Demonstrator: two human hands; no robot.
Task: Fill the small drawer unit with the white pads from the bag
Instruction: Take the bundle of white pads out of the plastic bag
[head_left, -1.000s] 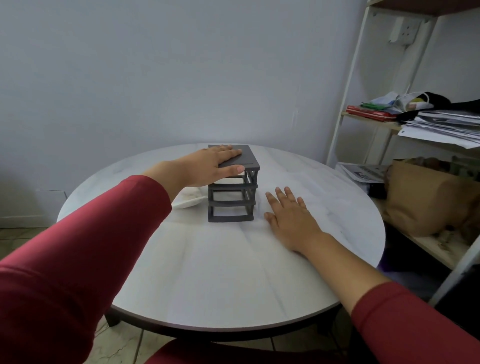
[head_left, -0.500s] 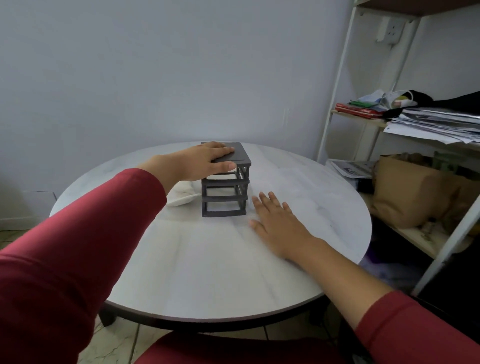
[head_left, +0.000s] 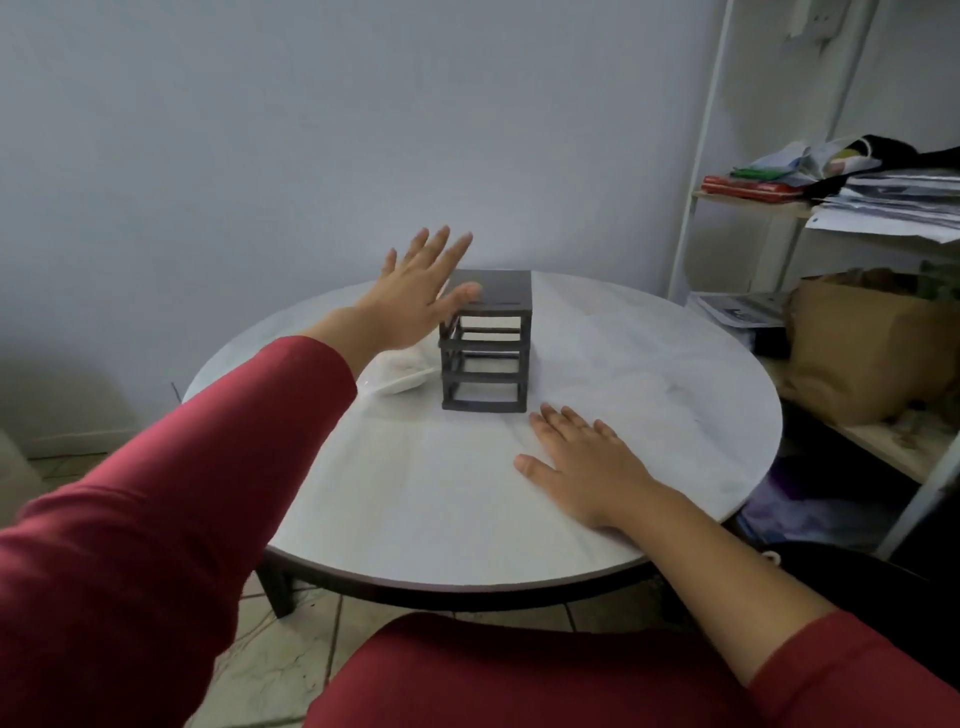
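A small dark grey drawer unit (head_left: 485, 358) with three open tiers stands upright near the middle of the round white table (head_left: 426, 493). My left hand (head_left: 415, 296) hovers at the unit's upper left corner, fingers spread and straight, thumb near the top edge. My right hand (head_left: 587, 467) lies flat on the table just in front and to the right of the unit. A clear bag with white pads (head_left: 402, 371) lies on the table left of the unit, partly hidden behind my left forearm.
A white shelf rack (head_left: 696, 208) stands at the right with stacked papers (head_left: 904, 202) and a brown paper bag (head_left: 867, 343). A plain wall is behind the table. Tiled floor (head_left: 291, 670) shows below the table's near edge.
My left hand has lifted off the top of the drawer unit and spread its fingers. My right hand has stayed flat on the table. The camera view has shifted.
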